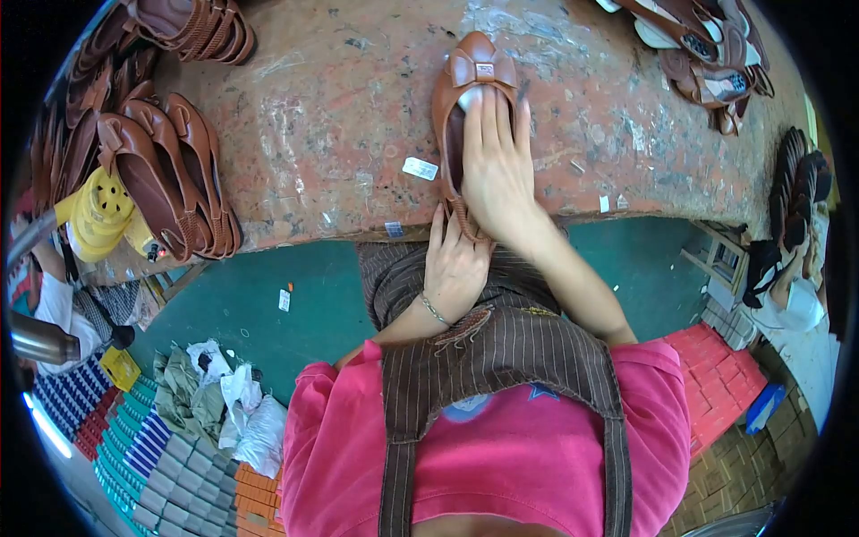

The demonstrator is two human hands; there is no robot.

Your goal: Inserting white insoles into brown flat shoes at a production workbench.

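Observation:
A brown leather flat shoe [480,67] with a bow and a small metal ornament lies on the worn table, its toe pointing away from me. My right hand [497,170] reaches into the shoe with its fingers stretched out flat toward the toe; the fingertips are partly hidden under the bow. A bit of something white [466,100] shows beside those fingers at the shoe's opening. At the table's near edge, my left hand [456,268] has its fingers round the heel, holding the shoe steady.
More brown shoes [161,170] stand at the left beside yellow clogs [100,215]. Others [702,54] are piled at the far right. A small white label [420,168] lies on the scuffed table [313,116]. Dark shoes [789,179] and other people working appear at both sides.

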